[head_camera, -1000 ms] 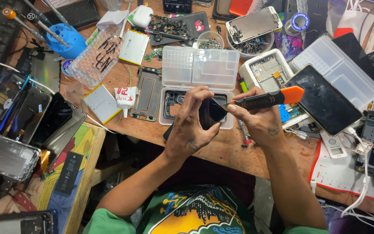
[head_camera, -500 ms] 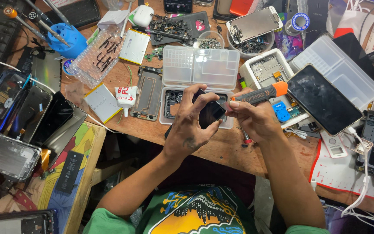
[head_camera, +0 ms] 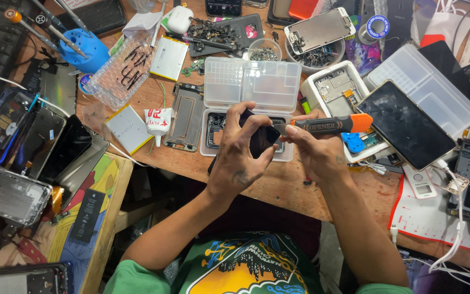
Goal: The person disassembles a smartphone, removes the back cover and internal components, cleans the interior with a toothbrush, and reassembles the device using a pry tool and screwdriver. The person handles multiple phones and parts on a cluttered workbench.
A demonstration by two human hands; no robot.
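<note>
Taking the clear plastic compartment box [head_camera: 251,84] with its lid open at the middle of the wooden workbench [head_camera: 278,185] as the landmark: far to its left stands a blue round tool holder [head_camera: 81,50] with screwdrivers stuck in it, and nearer on that side lie a flat white-and-yellow phone battery [head_camera: 128,128], a small white glue tube [head_camera: 158,121] and a bare dark phone frame [head_camera: 185,117], the frame just beside the box. Directly in front of the box, over its lower tray, the left hand [head_camera: 240,158] is curled closed around a small dark phone-like device [head_camera: 261,140], thumb on one edge and fingers wrapped over the top, so the device sits tilted in the palm side of the hand, between the two hands. Just right of it, the right hand [head_camera: 319,152] grips a grey-handled opener tool with an orange end [head_camera: 327,124], held level, its thin metal blade meeting the device's right edge. Right of the box lie a white open phone housing [head_camera: 333,84] and, further right, a black glass-fronted tablet [head_camera: 406,124], partly over a second clear plastic box [head_camera: 425,81].
</note>
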